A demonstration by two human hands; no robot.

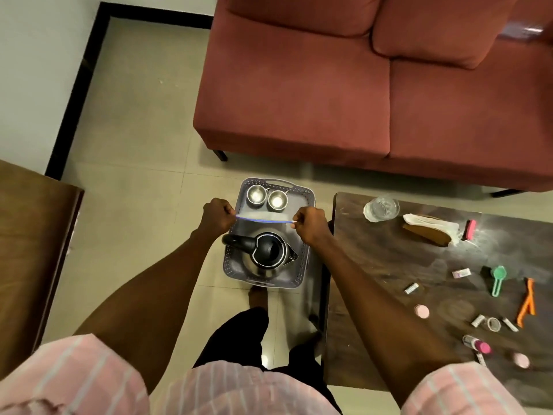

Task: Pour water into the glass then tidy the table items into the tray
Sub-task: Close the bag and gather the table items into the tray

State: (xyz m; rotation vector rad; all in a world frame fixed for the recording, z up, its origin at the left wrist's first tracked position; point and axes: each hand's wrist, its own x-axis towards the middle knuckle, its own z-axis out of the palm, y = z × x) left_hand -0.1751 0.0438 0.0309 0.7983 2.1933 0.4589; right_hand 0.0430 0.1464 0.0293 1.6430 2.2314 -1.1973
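A tiled floor with a red sofa (374, 85) ahead. My left hand (216, 215) and right hand (311, 223) each pinch one end of a thin blue strip (263, 220), stretched above a grey tray (309, 196) holding a kettle (263, 254) and two steel cups (256, 195). The glass (382, 208) stands on the tabletop (389, 265) to my right.

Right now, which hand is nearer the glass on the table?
Right. The right hand is over the tray's right edge, just left of the table where the glass stands. The left hand is beyond the tray's left edge, farther off.
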